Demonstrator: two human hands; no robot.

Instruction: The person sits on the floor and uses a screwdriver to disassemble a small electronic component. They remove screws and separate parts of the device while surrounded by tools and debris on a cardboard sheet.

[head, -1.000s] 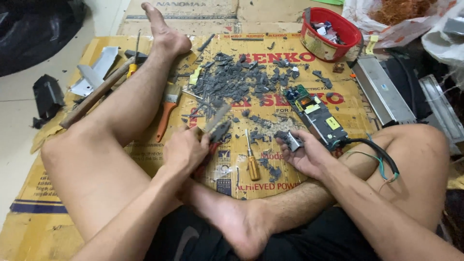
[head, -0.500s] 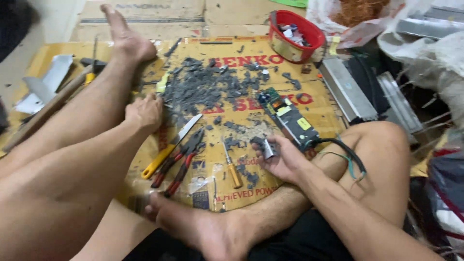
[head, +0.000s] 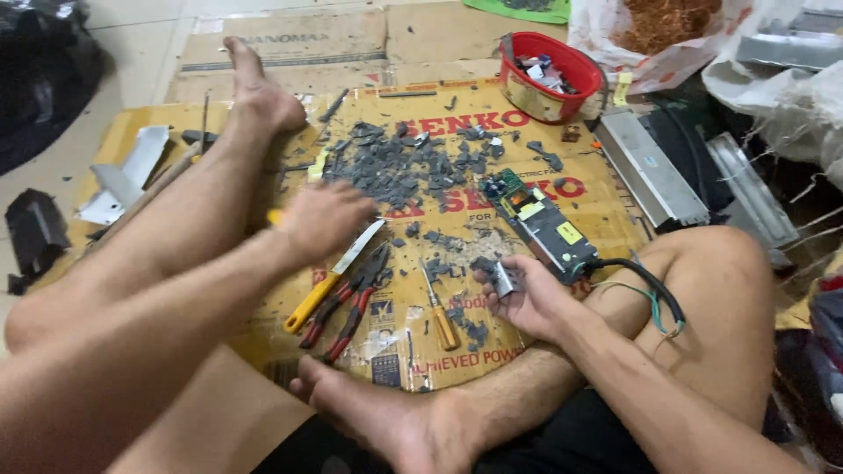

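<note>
My right hand (head: 529, 303) holds a small ribbed grey metal part (head: 504, 277) just in front of a green circuit board (head: 537, 224) lying on the cardboard sheet (head: 606, 228). My left hand (head: 323, 219) is blurred above the cardboard, beside my outstretched leg; a bit of yellow shows at its left edge, and I cannot tell whether it grips anything. Just below it lie a yellow-handled knife (head: 336, 274), red-handled pliers (head: 351, 303) and an orange-handled screwdriver (head: 441, 316). A heap of grey broken pieces (head: 399, 162) covers the cardboard's middle.
A red basket (head: 553, 75) of small parts stands at the back. Long metal housings (head: 652, 167) lie to the right. A black cable with coloured wires (head: 652, 294) runs from the board over my right knee. White metal scraps (head: 123, 180) and a black bag (head: 39, 61) are on the left.
My left hand let go of the pliers, which now lie by the knife, and has swung right over the cardboard. My right hand keeps the grey part. The view has shifted.
</note>
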